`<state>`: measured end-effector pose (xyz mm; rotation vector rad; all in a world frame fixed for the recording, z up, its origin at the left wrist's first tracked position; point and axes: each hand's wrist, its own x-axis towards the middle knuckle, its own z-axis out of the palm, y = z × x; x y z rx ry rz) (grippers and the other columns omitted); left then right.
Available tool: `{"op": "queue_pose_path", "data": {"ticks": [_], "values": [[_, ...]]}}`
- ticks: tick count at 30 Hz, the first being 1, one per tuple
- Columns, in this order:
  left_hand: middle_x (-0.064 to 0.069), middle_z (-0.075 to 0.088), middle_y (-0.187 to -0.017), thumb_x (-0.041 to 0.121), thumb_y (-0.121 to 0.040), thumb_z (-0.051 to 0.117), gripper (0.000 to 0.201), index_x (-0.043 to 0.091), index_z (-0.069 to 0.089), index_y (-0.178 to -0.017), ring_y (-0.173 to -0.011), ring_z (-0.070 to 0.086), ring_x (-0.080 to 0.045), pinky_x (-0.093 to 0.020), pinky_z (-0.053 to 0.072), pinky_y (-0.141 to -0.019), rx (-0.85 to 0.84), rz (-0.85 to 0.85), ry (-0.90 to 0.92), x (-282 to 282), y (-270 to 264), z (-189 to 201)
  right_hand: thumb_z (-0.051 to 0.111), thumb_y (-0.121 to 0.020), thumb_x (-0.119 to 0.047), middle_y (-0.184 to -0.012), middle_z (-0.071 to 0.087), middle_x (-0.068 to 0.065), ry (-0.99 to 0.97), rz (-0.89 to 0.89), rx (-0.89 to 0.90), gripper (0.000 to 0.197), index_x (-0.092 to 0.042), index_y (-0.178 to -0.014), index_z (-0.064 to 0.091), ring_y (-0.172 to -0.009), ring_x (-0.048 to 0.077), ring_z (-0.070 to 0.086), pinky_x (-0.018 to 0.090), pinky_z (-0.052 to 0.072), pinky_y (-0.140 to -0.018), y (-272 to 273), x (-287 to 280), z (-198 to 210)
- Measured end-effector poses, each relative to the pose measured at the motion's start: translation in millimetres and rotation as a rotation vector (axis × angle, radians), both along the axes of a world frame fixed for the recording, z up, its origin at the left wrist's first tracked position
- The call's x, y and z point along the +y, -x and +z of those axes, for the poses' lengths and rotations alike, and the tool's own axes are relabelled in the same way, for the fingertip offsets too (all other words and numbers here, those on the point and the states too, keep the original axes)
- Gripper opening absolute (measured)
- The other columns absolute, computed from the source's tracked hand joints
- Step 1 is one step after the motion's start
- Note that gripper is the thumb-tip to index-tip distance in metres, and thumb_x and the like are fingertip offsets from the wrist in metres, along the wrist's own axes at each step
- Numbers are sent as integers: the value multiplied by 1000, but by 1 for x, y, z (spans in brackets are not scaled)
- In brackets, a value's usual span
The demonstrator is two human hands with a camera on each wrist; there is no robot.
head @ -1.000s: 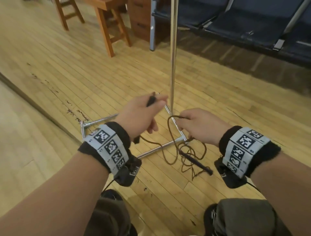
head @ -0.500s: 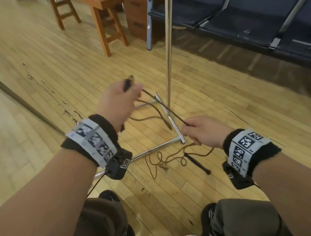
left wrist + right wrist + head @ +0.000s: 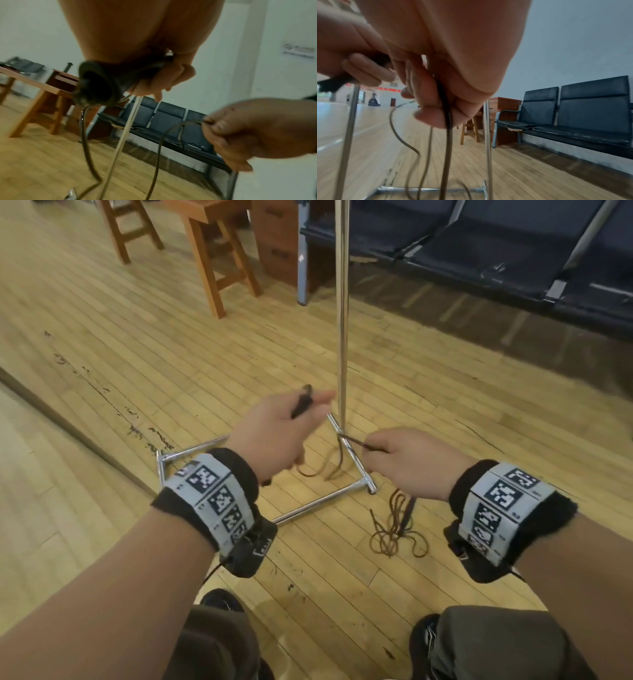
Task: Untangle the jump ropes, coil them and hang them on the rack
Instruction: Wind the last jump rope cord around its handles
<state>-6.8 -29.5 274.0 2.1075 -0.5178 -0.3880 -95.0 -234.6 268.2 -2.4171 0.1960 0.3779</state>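
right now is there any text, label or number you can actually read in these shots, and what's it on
None can be read.
Wall sign: a logo and two lines of text, too blurred.
Red banner on the far hall wall: too small.
Left wristband and right wristband: square coded markers, tiny print beside them illegible.

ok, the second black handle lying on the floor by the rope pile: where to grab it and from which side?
Judging by its pose, grip the second handle mid-shaft, from above, fingers across its length. It lies flat on the wooden floor, slim and straight, with tangled rope bunched at its near end. Only its upper part is clear; the right hand is closest but now pinches cord.
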Motion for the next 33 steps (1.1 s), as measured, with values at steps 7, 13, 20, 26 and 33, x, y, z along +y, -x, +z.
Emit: {"op": "queue_pose_path", "data": {"ticks": [7, 13, 20, 26, 33], "values": [[14, 57, -58, 51, -101, 63, 26, 29, 71, -89, -48, 49, -4, -21, 48, -51, 35, -204, -101, -14, 7, -6, 57, -97, -31, -59, 50, -10, -97, -28, -103, 21, -25, -83, 71, -50, 4, 43, 25, 38, -50, 0, 7, 11], [19, 54, -51, 48, -101, 63, 27, 27, 68, -84, -41, 43, 2, -11, 40, -43, -97, 34, 20, 0, -10, -3, 56, -101, -40, -57, 49, -11, -79, -43, -49, 30, -18, -84, 66, -47, 3, 42, 19, 39, -46, 0, -17, -8], [12, 62, -68, 55, -99, 63, 27, 31, 72, -91, -55, 52, -4, -28, 49, -54, -66, 607, 160, 48, -50, -3, 41, -110, -35, -72, 59, -2, 219, -52, 338, 35, -13, -97, 65, -61, 11, 55, 26, 45, -58, 20, -58, -49], [6, 74, -90, 49, -105, 55, 17, 39, 68, -108, -63, 62, -10, -31, 58, -59, -104, 516, -28, 53, -46, -5, 41, -108, -31, -82, 60, 4, 262, -53, 324, 33, -8, -105, 66, -69, 16, 54, 28, 44, -62, 15, -48, -39], [13, 64, -55, 47, -105, 57, 22, 53, 68, -124, -47, 55, -2, -18, 48, -47, 89, -133, -39, -4, 3, -12, 54, -100, -36, -52, 54, -9, 93, 30, -9, 30, -24, -75, 66, -43, 3, 47, 22, 37, -45, -6, -5, -3]]}}
